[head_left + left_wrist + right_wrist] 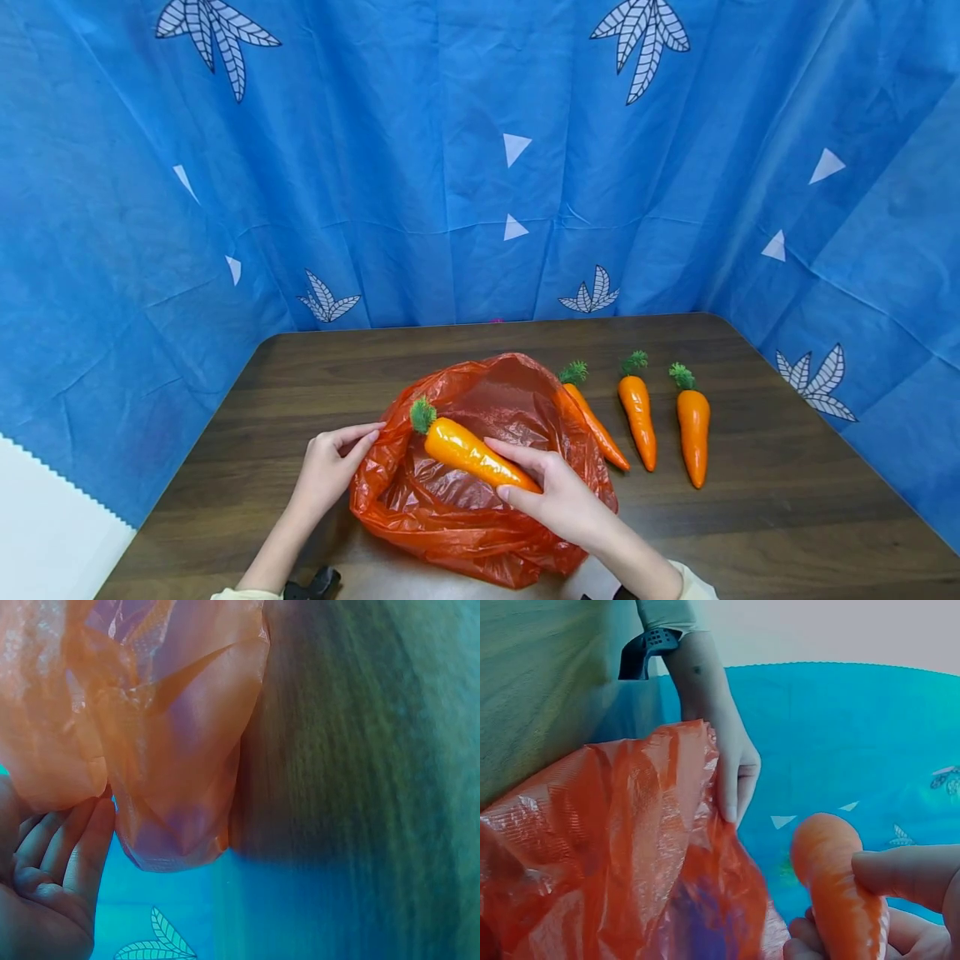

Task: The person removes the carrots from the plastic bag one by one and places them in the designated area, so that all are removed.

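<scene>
A red plastic bag (435, 533) stands on the table with its mouth spread upward. At its left rim, my left hand (330, 468) pinches the film between thumb and fingers; the left wrist view shows those fingers (82, 851) at the bag's edge. My right hand (558, 496) grips a carrot (468, 452) by its narrow end, above the bag's mouth, its green top pointing to the far left. In the right wrist view the carrot (826, 859) is between thumb and fingers, beside the bag (630, 847).
Three more carrots lie right of the bag: one against its side (596, 425), a middle carrot (637, 421) and an outer carrot (693, 433). The dark wooden table (787, 500) is enclosed by a blue patterned curtain (480, 167) at the back and sides.
</scene>
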Demonstrator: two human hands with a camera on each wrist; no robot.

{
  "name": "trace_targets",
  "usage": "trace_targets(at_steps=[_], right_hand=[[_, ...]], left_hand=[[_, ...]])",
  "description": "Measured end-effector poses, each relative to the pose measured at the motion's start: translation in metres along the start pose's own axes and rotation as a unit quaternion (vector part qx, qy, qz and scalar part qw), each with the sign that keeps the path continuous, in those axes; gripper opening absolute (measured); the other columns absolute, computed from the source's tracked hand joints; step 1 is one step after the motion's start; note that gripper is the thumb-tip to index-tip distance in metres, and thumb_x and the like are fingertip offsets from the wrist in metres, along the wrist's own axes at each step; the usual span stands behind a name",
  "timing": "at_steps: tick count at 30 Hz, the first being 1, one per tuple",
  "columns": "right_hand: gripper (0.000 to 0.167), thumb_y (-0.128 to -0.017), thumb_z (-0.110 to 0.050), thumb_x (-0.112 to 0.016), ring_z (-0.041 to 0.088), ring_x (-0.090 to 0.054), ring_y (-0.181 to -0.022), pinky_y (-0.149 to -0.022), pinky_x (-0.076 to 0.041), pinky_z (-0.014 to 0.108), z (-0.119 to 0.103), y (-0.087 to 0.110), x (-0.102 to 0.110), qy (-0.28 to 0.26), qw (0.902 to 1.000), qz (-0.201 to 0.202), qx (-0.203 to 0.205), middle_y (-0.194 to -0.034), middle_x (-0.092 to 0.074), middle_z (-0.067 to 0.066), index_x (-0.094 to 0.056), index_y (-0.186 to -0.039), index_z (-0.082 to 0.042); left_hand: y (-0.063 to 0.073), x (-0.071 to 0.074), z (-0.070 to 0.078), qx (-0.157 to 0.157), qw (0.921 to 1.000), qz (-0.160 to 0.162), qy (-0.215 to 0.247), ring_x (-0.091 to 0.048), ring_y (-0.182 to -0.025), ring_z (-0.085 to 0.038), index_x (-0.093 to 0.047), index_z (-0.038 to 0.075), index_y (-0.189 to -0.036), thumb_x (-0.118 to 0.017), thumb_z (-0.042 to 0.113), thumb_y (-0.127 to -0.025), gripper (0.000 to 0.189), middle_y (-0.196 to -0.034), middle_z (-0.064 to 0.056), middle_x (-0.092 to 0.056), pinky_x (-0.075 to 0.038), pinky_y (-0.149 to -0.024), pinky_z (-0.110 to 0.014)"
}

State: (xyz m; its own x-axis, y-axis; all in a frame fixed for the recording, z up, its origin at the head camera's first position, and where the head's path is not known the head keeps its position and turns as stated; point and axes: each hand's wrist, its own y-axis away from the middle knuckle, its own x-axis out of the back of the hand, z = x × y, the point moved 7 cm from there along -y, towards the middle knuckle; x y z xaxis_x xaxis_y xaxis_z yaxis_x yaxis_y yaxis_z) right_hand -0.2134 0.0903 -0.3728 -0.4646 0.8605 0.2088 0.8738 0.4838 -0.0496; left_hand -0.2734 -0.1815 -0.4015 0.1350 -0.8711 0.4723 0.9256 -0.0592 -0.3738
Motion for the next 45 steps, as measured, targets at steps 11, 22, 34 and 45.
trace_targets(at_steps=[11, 22, 34, 45], right_hand=[[0.052, -0.091, -0.011, -0.062, 0.028, -0.053, -0.103, -0.084, -0.05, 0.029, -0.014, -0.001, 0.021, -0.006, 0.9981, 0.059, 0.017, -0.132, -0.049, 0.012, -0.044, -0.14, -0.009], [0.055, -0.092, -0.008, -0.061, 0.027, -0.049, -0.114, -0.088, -0.046, 0.025, -0.016, 0.011, 0.079, -0.003, 0.9766, 0.21, 0.044, -0.137, -0.044, 0.009, -0.04, -0.142, -0.01], [0.056, -0.095, -0.018, -0.057, 0.019, -0.047, -0.113, -0.087, -0.043, 0.014, -0.008, 0.026, 0.13, 0.033, 0.9494, 0.307, 0.055, -0.142, -0.039, 0.014, -0.033, -0.145, -0.006], [0.055, -0.096, -0.011, -0.052, 0.022, -0.038, -0.127, -0.094, -0.036, 0.016, 0.024, 0.06, 0.201, 0.065, 0.8794, 0.471, 0.016, -0.147, -0.032, 0.012, -0.03, -0.146, -0.008]], left_hand=[[0.001, 0.001, -0.001, 0.006, 0.9999, -0.005, 0.006, -0.067, -0.078, -0.014, -0.072, 0.004, -0.103, -0.065, 0.004, -0.088, 0.017, -0.095, -0.009, -0.07, -0.054, -0.066, -0.024], [0.001, 0.0, -0.001, 0.004, 1.0, -0.004, 0.002, -0.067, -0.08, -0.016, -0.072, 0.003, -0.103, -0.065, 0.005, -0.088, 0.017, -0.096, -0.009, -0.069, -0.054, -0.066, -0.025], [0.002, 0.001, -0.002, 0.008, 0.9999, -0.001, 0.009, -0.067, -0.079, -0.014, -0.072, 0.005, -0.104, -0.065, 0.005, -0.088, 0.017, -0.096, -0.008, -0.07, -0.054, -0.065, -0.024], [0.001, 0.001, -0.004, 0.028, 0.9992, -0.007, 0.026, -0.066, -0.078, -0.012, -0.072, 0.006, -0.105, -0.064, 0.006, -0.089, 0.018, -0.097, -0.008, -0.069, -0.055, -0.066, -0.026]])
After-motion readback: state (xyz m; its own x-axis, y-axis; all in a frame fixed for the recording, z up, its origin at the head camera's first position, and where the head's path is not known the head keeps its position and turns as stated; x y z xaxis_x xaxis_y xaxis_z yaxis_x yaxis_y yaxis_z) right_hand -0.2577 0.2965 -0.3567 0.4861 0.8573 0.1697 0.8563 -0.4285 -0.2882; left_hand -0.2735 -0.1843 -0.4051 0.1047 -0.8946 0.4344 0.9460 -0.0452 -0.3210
